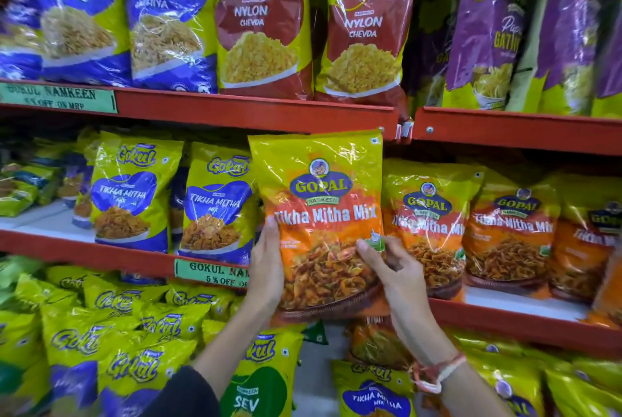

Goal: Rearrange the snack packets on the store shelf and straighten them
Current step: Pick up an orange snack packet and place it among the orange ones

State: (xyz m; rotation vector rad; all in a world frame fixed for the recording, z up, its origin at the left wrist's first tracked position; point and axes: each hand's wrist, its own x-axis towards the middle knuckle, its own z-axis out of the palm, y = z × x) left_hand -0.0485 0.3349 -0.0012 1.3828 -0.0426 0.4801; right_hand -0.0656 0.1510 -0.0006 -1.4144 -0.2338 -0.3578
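Resting packet (319, 214) between hands (266, 268)

a shop: red shelves (255, 110) packed with snack packets (262, 29), green discount label (57, 98) at ten o'clock.

We see the Gopal packet (319, 214) in front of the middle shelf (134, 251), between our hands: left hand (266, 268) on its left edge, right hand (390, 268) on its lower right. Left of it stand two Gokul packets (131, 194); right of it, a row of Gopal packets (434, 228). On the upper shelf (255, 110) above stand Nylon Chevda packets (262, 22). Below lie more Gokul packets (117, 332).
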